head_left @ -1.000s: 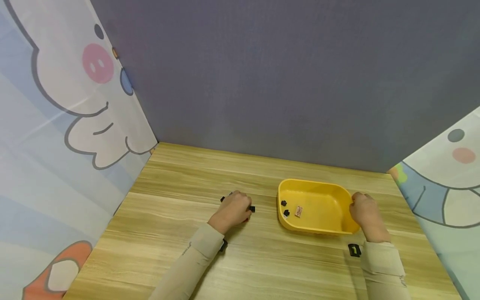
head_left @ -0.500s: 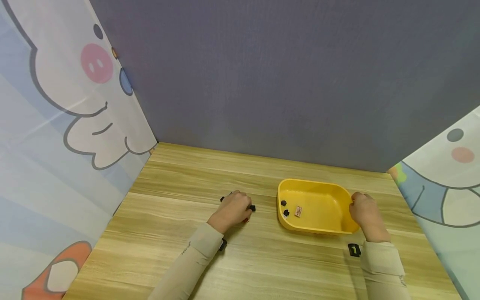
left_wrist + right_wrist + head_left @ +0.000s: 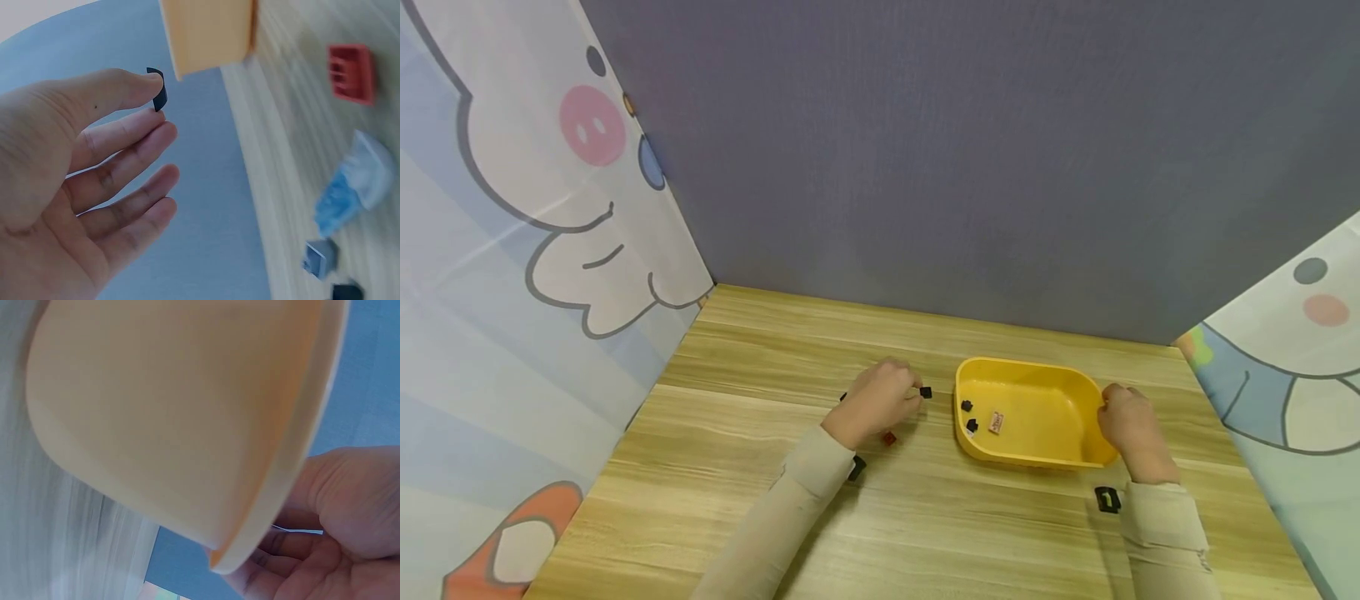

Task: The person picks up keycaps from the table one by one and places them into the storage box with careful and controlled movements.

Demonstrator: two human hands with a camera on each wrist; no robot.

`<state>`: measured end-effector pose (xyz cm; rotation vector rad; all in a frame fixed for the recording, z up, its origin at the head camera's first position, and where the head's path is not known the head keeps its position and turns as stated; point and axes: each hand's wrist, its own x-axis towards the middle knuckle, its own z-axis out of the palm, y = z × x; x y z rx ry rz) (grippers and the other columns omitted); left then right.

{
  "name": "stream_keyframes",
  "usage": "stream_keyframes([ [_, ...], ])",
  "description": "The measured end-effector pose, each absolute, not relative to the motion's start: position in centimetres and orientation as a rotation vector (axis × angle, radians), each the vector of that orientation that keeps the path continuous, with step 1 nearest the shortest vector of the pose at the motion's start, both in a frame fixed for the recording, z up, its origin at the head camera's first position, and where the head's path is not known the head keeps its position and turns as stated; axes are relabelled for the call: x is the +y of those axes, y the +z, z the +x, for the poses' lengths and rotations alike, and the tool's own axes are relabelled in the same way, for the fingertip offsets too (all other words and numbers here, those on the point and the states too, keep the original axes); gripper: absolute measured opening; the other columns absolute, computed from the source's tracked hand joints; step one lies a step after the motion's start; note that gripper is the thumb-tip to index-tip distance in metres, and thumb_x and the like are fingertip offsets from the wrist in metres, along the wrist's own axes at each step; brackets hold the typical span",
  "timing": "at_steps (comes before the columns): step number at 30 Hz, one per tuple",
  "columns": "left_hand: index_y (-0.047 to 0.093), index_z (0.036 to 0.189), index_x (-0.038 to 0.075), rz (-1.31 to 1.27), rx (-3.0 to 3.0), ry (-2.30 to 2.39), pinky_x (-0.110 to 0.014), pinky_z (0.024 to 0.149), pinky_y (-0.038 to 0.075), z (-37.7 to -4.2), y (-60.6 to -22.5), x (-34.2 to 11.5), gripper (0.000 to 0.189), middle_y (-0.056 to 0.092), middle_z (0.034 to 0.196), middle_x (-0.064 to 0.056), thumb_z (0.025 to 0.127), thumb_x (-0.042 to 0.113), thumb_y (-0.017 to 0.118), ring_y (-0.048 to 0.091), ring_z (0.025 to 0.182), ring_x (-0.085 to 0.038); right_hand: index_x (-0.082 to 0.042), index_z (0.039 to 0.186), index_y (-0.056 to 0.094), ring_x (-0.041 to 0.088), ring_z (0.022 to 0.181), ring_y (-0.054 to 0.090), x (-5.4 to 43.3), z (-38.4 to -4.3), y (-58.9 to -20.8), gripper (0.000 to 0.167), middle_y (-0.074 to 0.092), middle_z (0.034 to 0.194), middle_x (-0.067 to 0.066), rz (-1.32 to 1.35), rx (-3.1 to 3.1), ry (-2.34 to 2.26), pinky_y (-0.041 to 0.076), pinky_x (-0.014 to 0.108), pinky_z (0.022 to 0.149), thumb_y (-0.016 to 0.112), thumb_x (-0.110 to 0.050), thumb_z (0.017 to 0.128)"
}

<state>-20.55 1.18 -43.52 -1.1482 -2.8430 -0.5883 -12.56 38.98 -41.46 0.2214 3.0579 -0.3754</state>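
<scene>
My left hand (image 3: 878, 402) is lifted over the wooden table left of the yellow bin, pinching a small black keycap (image 3: 926, 392) between thumb and index finger. In the left wrist view the keycap (image 3: 157, 90) shows edge-on, with the other fingers loosely bent. Below that hand lie a red keycap (image 3: 352, 74), a blue-and-white translucent piece (image 3: 356, 181), a grey-blue keycap (image 3: 320, 258) and a black one (image 3: 347, 292). My right hand (image 3: 1133, 429) grips the right rim of the yellow bin (image 3: 1037, 462); its fingers curl under the edge (image 3: 275, 506).
Inside the bin, near its left wall, sit two small black pieces (image 3: 972, 425) and a pinkish piece with markings (image 3: 996, 422). A grey partition (image 3: 925, 167) rises behind the table (image 3: 962, 533). Cartoon-printed curtains (image 3: 490, 333) hang at both sides.
My left hand has risen from the table and moved slightly right and away, carrying the black keycap. A red keycap now shows beneath it. The right hand and bin have stayed put.
</scene>
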Motion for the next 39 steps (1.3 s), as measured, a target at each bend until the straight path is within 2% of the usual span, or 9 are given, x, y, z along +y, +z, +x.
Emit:
stream_keyframes([
  [7,0.077,0.11,0.013,-1.234,-2.831,-0.572,-0.029,0.084,0.053,-21.0,-42.5,4.3,0.022,0.072,0.106,0.002,0.095,0.028,0.069,0.064,0.101,-0.018,0.025,0.108,0.054,0.057,0.095,0.055,38.9,-12.5,-41.4,0.028,0.055,0.101,0.043,0.233,3.055,-0.396,0.05,0.062,0.08,0.047,0.008,0.087],
  [18,0.076,0.112,0.018,-1.336,-2.855,-0.525,-0.021,0.074,0.05,-20.9,-42.5,9.5,0.022,0.069,0.106,0.006,0.096,0.032,0.068,0.061,0.098,-0.013,0.024,0.106,0.055,0.056,0.094,0.056,38.8,-12.7,-41.4,0.027,0.055,0.097,0.041,0.233,3.073,-0.385,0.05,0.061,0.081,0.048,0.009,0.085],
  [23,0.075,0.114,0.019,-1.342,-2.851,-0.54,-0.021,0.075,0.051,-20.9,-42.6,10.1,0.024,0.07,0.108,0.006,0.097,0.033,0.067,0.062,0.099,-0.013,0.025,0.105,0.055,0.055,0.093,0.056,38.7,-12.6,-41.4,0.026,0.056,0.096,0.041,0.231,3.082,-0.373,0.05,0.061,0.081,0.047,0.009,0.085],
  [32,0.074,0.12,0.019,-1.344,-2.868,-0.546,-0.024,0.088,0.051,-20.8,-42.6,10.5,0.03,0.069,0.117,0.007,0.096,0.036,0.068,0.061,0.11,-0.015,0.024,0.103,0.055,0.055,0.092,0.056,38.6,-12.5,-41.6,0.025,0.056,0.096,0.041,0.222,3.094,-0.379,0.05,0.061,0.08,0.047,0.009,0.084],
  [39,0.074,0.119,0.017,-1.342,-2.841,-0.566,-0.023,0.088,0.051,-20.7,-42.3,9.5,0.029,0.069,0.116,0.005,0.096,0.035,0.068,0.062,0.11,-0.014,0.025,0.105,0.054,0.056,0.093,0.055,38.8,-12.5,-41.5,0.027,0.055,0.097,0.041,0.222,3.079,-0.368,0.05,0.061,0.08,0.048,0.009,0.085],
])
